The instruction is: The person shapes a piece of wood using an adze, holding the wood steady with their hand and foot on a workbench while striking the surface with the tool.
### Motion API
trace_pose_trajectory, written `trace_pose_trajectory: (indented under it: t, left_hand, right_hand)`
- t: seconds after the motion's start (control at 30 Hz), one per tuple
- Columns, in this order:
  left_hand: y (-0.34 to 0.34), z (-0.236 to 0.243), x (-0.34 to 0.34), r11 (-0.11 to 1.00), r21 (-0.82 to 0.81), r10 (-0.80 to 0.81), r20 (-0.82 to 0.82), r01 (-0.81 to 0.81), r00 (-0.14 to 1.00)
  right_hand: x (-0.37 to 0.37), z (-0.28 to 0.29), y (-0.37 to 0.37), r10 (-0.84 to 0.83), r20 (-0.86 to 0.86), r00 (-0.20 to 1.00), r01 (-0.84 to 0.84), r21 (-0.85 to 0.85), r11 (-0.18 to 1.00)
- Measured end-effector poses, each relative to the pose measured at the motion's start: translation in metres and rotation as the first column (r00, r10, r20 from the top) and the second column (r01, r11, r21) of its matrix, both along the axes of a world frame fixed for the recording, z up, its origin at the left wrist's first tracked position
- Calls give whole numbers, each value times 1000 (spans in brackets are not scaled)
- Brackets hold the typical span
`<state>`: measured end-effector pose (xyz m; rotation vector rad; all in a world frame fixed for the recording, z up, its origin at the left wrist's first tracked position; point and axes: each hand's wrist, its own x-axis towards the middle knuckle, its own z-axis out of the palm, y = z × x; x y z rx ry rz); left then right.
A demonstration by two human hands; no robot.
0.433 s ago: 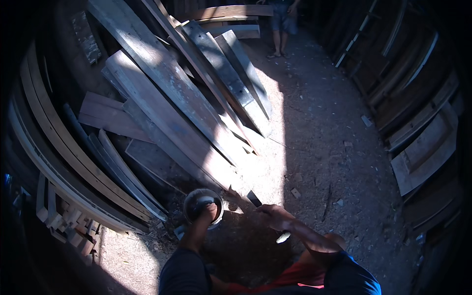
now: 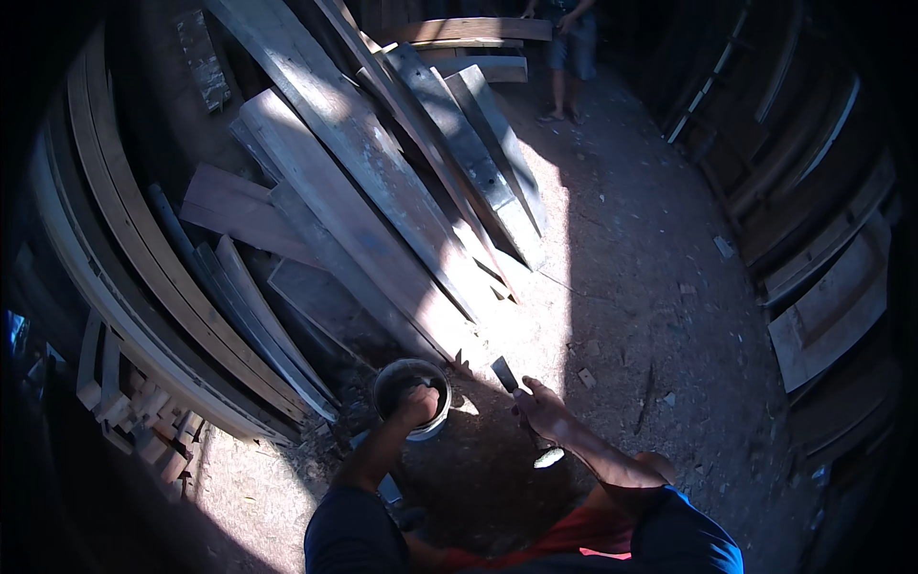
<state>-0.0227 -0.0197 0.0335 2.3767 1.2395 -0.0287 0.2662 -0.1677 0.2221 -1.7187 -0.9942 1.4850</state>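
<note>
A round bucket (image 2: 422, 432) with a pale rim and dark inside stands on the ground before me. My left hand (image 2: 418, 406) reaches over its near right side, fingers curled down into the opening. Something dark shows by those fingers, but I cannot make out what they grip. To the right of the bucket, my right hand (image 2: 543, 409) is closed around a flat-bladed scraper (image 2: 503, 373), its dark blade pointing up and left. Under my right forearm a small whitish object (image 2: 548, 458) shows; its kind is unclear.
Long wooden planks (image 2: 354, 201) lean in a stack ahead and left. Curved boards (image 2: 124, 210) and short wood offcuts (image 2: 153, 430) fill the left. More panels (image 2: 832, 325) line the right wall. A person (image 2: 571, 57) stands at the far end. Chips litter the dirt floor (image 2: 650, 287).
The whole view has shifted slightly. My left hand has turned a little at the bucket's opening. The fingers of my right hand have moved on the scraper, which stays in its grip.
</note>
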Motion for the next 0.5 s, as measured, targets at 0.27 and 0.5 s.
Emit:
trace_pose_trajectory:
  t: [0.27,0.5]
  left_hand:
    - [37,77,2,985,29,173,-87,-171,981]
    - [-20,189,92,875,456,62,231,-164,971]
  right_hand:
    - [-2,-32,-1,104,49,993,-102,-32,994]
    - [-35,10,-14,360,719,594,-505,-15,863]
